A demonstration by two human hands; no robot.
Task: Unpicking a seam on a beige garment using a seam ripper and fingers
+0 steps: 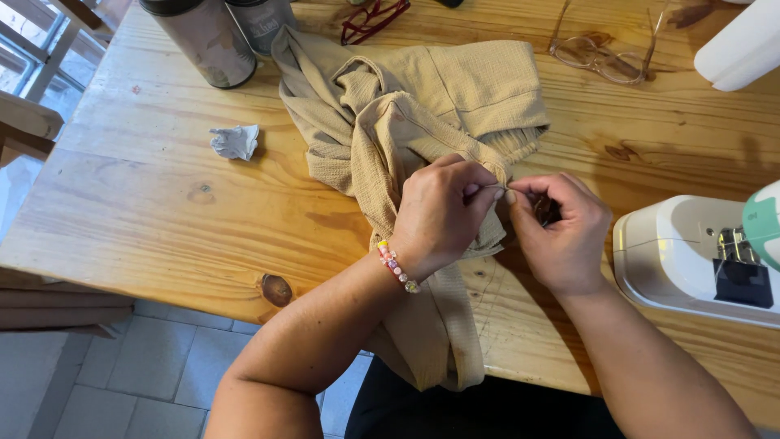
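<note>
A beige crinkled garment (422,106) lies bunched on the wooden table (162,203), one end hanging over the front edge. My left hand (443,215), with a bead bracelet on the wrist, pinches a fold of the cloth at its right edge. My right hand (561,228) meets it fingertip to fingertip, pinching the same spot of fabric and curled around a small dark object that I cannot identify.
A white sewing machine (691,252) stands at the right edge. Clear-framed glasses (605,53) and red-framed glasses (370,18) lie at the back. Two dark canisters (215,36) stand back left, with a crumpled paper scrap (236,141) nearby. A white container (743,45) sits back right.
</note>
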